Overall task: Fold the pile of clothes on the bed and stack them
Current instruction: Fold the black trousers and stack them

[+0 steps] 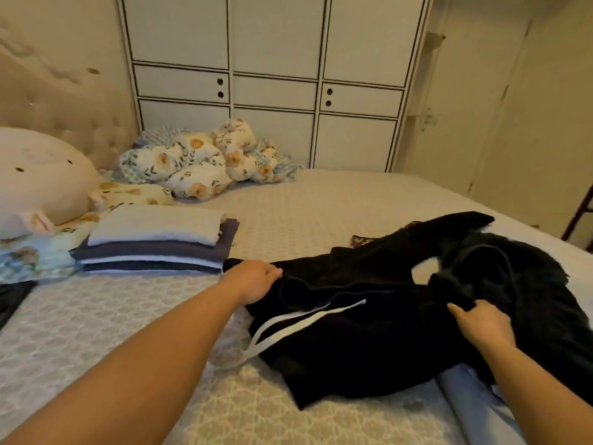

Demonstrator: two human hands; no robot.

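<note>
At far left you have a large cream pillow against the tufted headboard. Just right of it sits a bunched floral quilt. Behind the bed stands a white wardrobe with dark-lined panels, and a pale door at far right.

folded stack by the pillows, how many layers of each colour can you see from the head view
Folded stack, layers by colour as far as the edges show:
cream/white: 3 (thick top piece, two thin edges lower down)
grey-purple: 2
dark navy: 1
Total: 6 visible layers; thin edges may belong to one garment.
</note>
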